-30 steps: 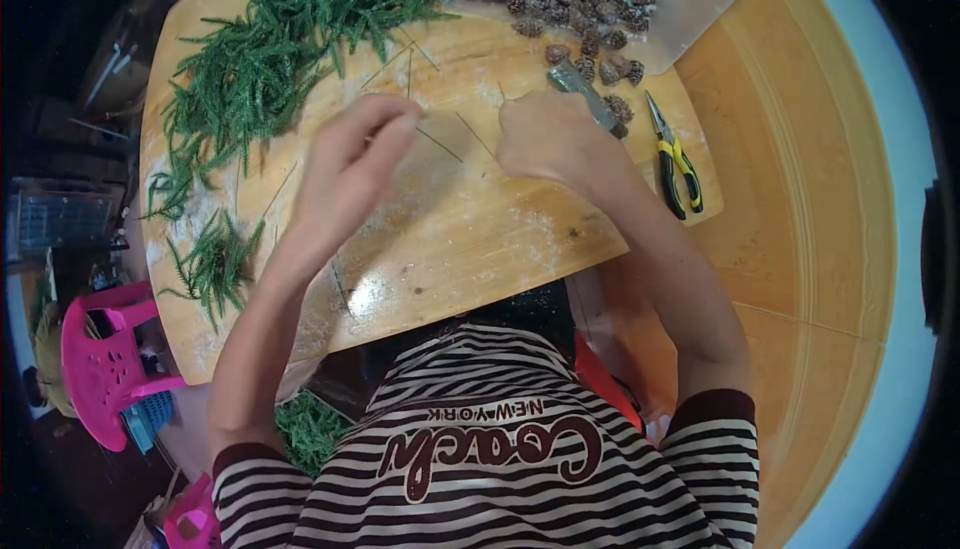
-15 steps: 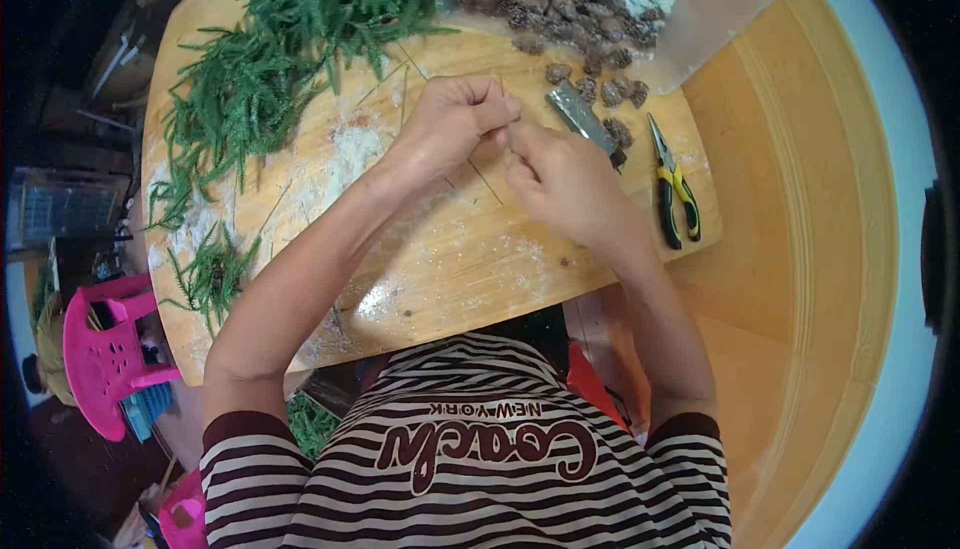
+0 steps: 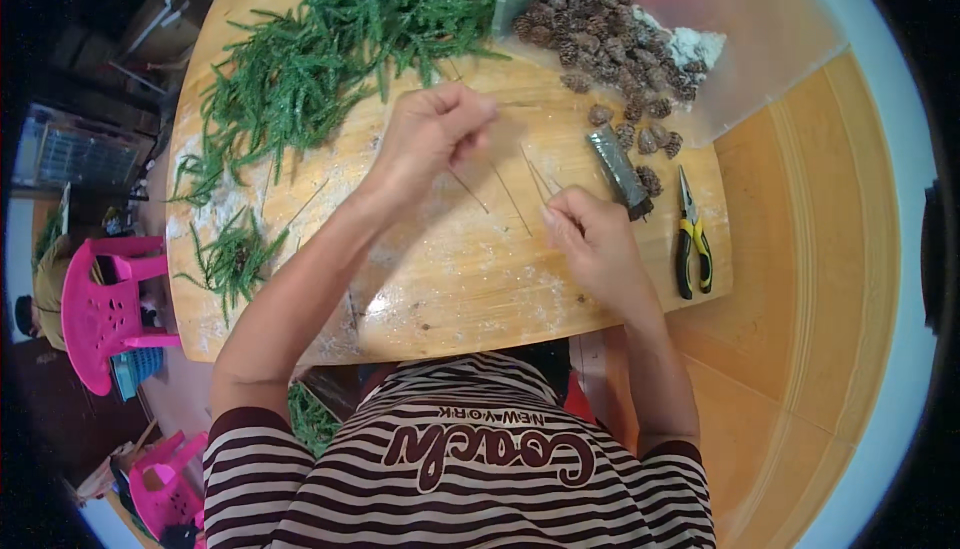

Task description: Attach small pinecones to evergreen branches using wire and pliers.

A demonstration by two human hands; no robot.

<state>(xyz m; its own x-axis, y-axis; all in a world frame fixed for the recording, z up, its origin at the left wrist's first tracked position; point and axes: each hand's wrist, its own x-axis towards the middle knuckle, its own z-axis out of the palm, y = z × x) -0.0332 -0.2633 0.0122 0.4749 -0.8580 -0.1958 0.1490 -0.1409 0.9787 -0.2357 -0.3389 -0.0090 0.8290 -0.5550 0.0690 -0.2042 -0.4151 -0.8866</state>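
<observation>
My left hand [image 3: 435,139] is raised over the middle of the table, its fingers closed in a pinch; what they hold, if anything, is hidden. Nearer to me and further right, my right hand [image 3: 598,249] pinches a thin wire [image 3: 536,175], which sticks up and left from the fingertips. Between the hands, another thin dark wire [image 3: 510,199] lies on the wood. A grey shiny oblong bundle [image 3: 617,169] lies just beyond my right hand. Pliers [image 3: 690,234] with black and yellow handles rest to its right, jaws pointing away.
Green artificial pine sprigs [image 3: 300,69] heap over the table's far left, with a smaller sprig [image 3: 235,257] near the left edge. Brown pine cones [image 3: 610,39] fill a translucent bag [image 3: 775,29] at the far right; several lie loose before it. White flakes dust the wooden table [image 3: 470,289]. A pink chair [image 3: 105,314] stands left.
My hands, which were together, are now apart. The right hand has come down and right toward me, with a wire showing in its fingers. The whole view has shifted slightly.
</observation>
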